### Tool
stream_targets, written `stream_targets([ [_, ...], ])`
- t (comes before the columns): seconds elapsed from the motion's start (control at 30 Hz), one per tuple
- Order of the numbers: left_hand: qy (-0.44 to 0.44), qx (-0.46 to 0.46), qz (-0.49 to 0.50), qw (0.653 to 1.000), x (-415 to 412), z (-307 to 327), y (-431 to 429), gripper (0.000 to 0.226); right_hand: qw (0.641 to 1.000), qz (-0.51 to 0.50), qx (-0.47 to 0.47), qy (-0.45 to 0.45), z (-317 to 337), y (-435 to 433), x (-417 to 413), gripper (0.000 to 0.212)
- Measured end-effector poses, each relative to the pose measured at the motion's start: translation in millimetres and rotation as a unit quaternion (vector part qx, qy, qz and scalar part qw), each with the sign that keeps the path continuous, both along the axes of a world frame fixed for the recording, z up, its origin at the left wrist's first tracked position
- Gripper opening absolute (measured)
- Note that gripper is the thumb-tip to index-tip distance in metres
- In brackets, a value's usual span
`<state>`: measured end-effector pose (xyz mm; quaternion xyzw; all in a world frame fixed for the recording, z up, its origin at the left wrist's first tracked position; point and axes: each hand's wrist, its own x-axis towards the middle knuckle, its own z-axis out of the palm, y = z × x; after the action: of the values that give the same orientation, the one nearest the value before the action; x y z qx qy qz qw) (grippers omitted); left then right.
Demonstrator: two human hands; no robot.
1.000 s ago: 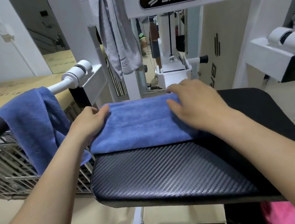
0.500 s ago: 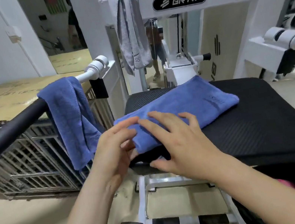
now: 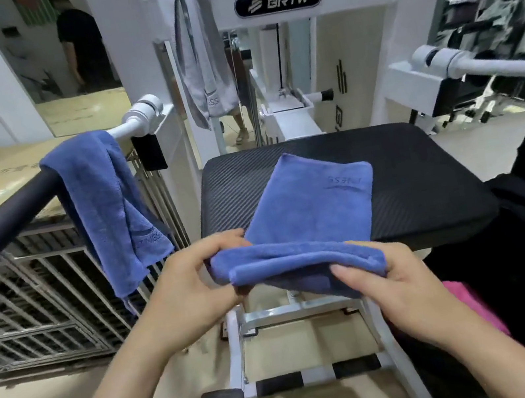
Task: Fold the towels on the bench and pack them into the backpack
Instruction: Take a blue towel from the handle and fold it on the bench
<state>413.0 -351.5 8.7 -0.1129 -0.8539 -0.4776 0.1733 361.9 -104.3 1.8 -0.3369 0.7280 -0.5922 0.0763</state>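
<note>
Both hands pinch the folded towel (image 3: 310,204) at its near edge (left (image 3: 192,287), right (image 3: 389,281)), its far end on the bench (image 3: 422,165).

Both bare forearms reach in from the near edge and angle toward each other. The left hand (image 3: 189,291) is turned with its palm to the right, its fingers and thumb pinching the near-left end of the folded blue towel (image 3: 310,204). The right hand (image 3: 397,284) sits slightly nearer, back of the hand up, thumb laid on top of the towel's near-right corner and fingers tucked beneath it. The hands do not touch each other.
</note>
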Motion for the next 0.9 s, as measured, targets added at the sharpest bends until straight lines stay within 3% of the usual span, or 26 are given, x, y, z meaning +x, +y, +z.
stream_targets([
  [0.07,-0.016,0.104,-0.029,0.994,-12.4,14.7,1.9,0.026,0.998,-0.037,-0.032,-0.038,12.3,5.1,-10.2,0.019],
  [0.13,0.003,0.127,-0.006,0.992,-38.1,27.4,11.0,0.018,0.993,-0.104,-0.06,-0.018,27.2,3.9,-29.4,0.011],
  [0.27,0.02,0.002,0.133,0.991,-108.4,35.1,34.9,0.01,0.965,-0.259,0.011,0.044,47.1,-4.5,-90.6,0.004],
  [0.37,-0.021,-0.065,0.178,0.982,-149.7,32.6,44.8,0.023,0.934,-0.323,0.131,0.082,44.9,-13.1,-132.0,0.009],
  [0.47,-0.091,-0.107,0.187,0.972,-165.2,25.1,42.8,0.051,0.898,-0.319,0.274,0.13,32.8,-20.4,-150.9,0.024],
  [0.53,-0.078,-0.148,0.193,0.967,-164.2,18.4,42.3,0.044,0.863,-0.317,0.342,0.193,25.7,-22.7,-152.0,0.034],
  [0.63,-0.039,-0.186,0.196,0.962,-163.3,13.4,45.4,0.018,0.853,-0.317,0.341,0.233,19.8,-18.4,-149.2,0.032],
  [0.77,-0.064,-0.239,0.187,0.951,-166.7,11.2,41.6,0.027,0.856,-0.313,0.314,0.266,15.7,-4.6,-154.1,0.034],
  [0.83,0.014,-0.284,0.19,0.94,-159.6,13.0,38.5,0.029,0.836,-0.279,0.319,0.349,17.3,-1.3,-155.5,0.04],
  [0.9,0.13,-0.298,0.129,0.937,-145.4,14.7,36.9,0.025,0.819,-0.204,0.31,0.438,19.6,2.3,-156.9,0.037],
])
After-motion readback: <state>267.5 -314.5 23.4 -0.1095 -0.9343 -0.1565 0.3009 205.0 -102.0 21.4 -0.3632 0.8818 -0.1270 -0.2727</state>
